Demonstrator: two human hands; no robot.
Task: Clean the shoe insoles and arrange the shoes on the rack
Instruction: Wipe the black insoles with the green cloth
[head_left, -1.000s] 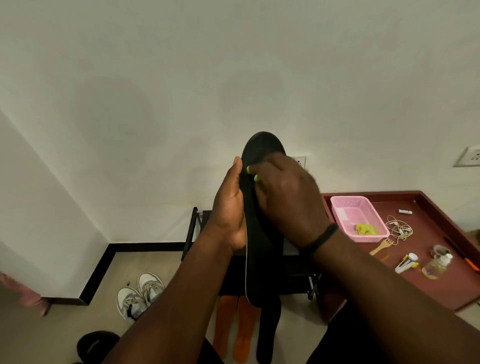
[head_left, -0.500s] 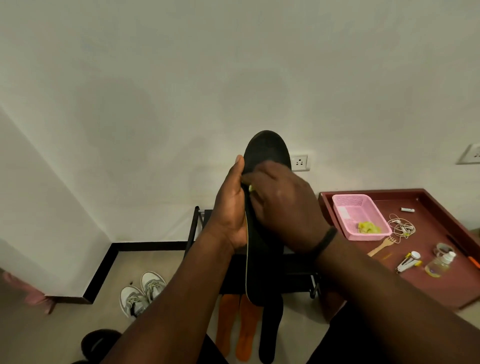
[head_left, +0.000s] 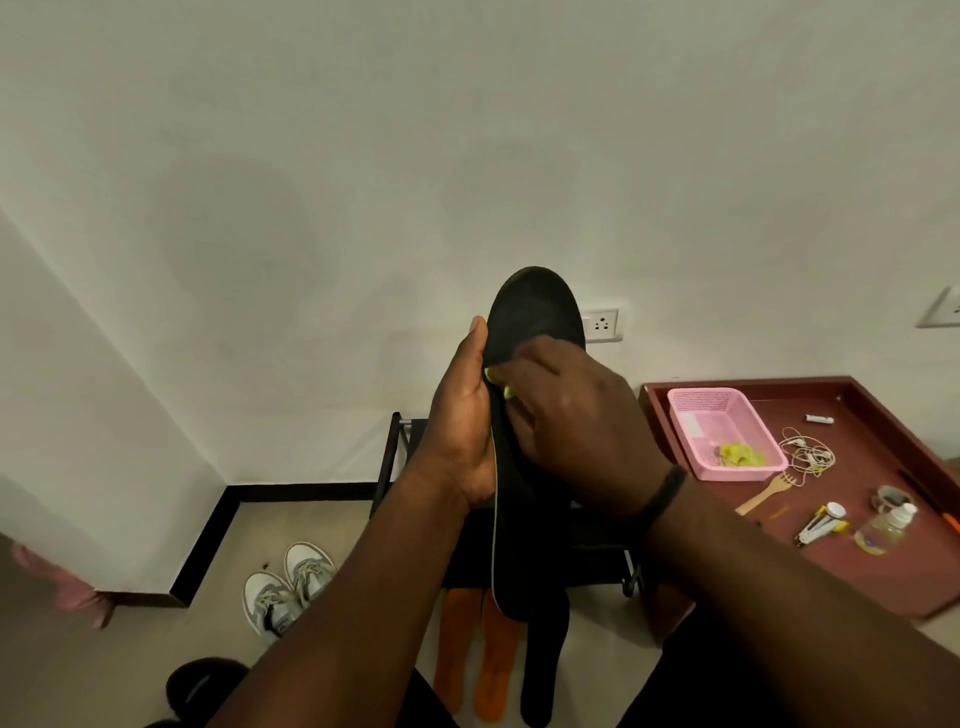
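Note:
I hold a black insole (head_left: 537, 312) upright in front of me. My left hand (head_left: 462, 421) grips its left edge, thumb up along the side. My right hand (head_left: 566, 415) lies over the insole's face and pinches a small yellow-green cloth (head_left: 496, 382) against it; only bits of the cloth show between the fingers. On the floor below lie two orange insoles (head_left: 478, 654) and another black insole (head_left: 543, 660). A pair of grey-white sneakers (head_left: 288, 582) stands on the floor at the left. The black shoe rack (head_left: 395, 452) stands against the wall behind my hands.
A dark red tray table (head_left: 883, 571) at the right holds a pink basket (head_left: 722, 431) with a yellow-green cloth, earphones, a wooden fork, a small bottle and other small items. A black round object (head_left: 202, 686) sits at the bottom left. Wall sockets are on the wall.
My right hand with the cloth has shifted slightly up and down on the insole's face. The insole stays held upright in my left hand.

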